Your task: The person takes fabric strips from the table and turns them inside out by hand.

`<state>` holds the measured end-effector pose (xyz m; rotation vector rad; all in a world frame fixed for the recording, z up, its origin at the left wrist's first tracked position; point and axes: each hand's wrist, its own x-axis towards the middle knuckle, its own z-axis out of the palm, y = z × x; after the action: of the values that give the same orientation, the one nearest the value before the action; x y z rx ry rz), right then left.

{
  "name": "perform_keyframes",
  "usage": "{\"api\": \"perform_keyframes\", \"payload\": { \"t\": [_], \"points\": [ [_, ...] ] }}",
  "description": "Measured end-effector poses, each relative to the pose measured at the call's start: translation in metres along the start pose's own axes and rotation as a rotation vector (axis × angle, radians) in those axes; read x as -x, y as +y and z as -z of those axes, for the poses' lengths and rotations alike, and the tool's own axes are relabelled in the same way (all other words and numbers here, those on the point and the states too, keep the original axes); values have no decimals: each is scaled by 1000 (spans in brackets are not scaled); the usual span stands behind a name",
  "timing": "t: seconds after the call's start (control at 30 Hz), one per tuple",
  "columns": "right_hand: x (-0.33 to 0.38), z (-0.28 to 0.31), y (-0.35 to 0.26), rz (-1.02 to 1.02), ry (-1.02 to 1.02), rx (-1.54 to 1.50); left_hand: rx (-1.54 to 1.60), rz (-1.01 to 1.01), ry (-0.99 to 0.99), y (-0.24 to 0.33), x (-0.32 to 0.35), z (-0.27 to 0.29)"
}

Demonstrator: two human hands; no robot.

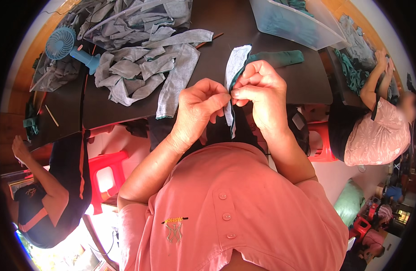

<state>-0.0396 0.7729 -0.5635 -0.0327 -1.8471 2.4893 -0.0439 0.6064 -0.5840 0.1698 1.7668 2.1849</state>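
A narrow grey fabric strip (237, 60) with a dark green edge hangs upright in front of my chest, over the table's front edge. My left hand (196, 108) pinches it from the left, thumb against forefinger. From the other side, my right hand (264, 90) grips the green edge between thumb and fingertips. The two pinches nearly meet at the strip's middle; the exact spot between the fingertips is hidden. Just behind my right hand, a green fabric piece (282, 58) lies flat on the dark table (212, 22). Left of my left hand lies a loose heap of similar grey strips (131, 72).
A clear plastic bin (289, 34) with green pieces stands at the back right. More grey strips fill a clear container (142, 20) at the back left, near a blue fan (60, 44). Co-workers sit at left (45, 203) and right (375, 126). Red stools (102, 176) stand below.
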Motion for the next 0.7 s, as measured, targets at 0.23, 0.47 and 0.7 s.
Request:
{"api": "perform_keyframes", "payload": {
  "t": [0.23, 0.47, 0.7],
  "points": [
    [6, -4, -4, 48, 7, 78, -412, -363, 10, -4, -1, -3],
    [6, -3, -1, -3, -17, 29, 2, -81, 19, -6, -4, 4],
    [9, -3, -3, 57, 44, 14, 84, -131, -64, -9, 1, -6]
  ]
}}
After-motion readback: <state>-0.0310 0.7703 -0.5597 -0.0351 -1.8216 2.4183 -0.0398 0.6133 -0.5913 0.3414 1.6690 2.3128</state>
